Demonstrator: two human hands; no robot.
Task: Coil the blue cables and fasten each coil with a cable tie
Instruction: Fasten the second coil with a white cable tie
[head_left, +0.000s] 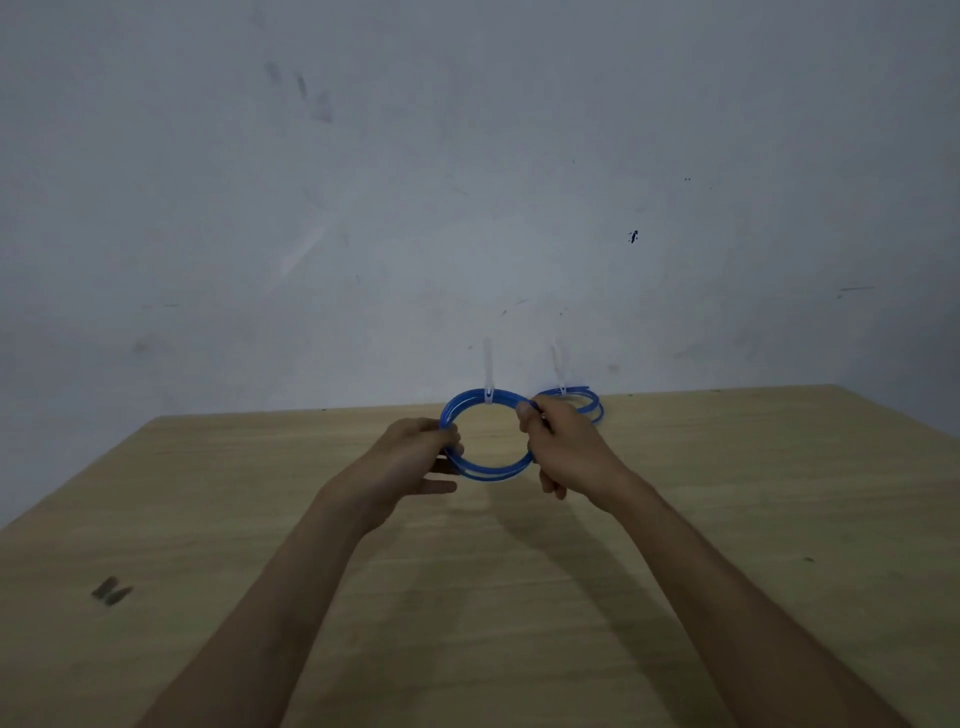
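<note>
Held in both hands: blue cable coil (496, 474)
Grip: left hand (410, 457) curls fingers round left side; right hand (563, 449) pinches right side; white cable tie (488, 376) stands upright on top.

Left forearm (291, 587): bare skin, long and slim, entering from 7 o'clock.
Right forearm (727, 587): bare skin, long and slim, entering from 5 o'clock.
Left hand (415, 452): bare, slender fingers.
Right hand (561, 447): bare, short thumbnail showing.
</note>
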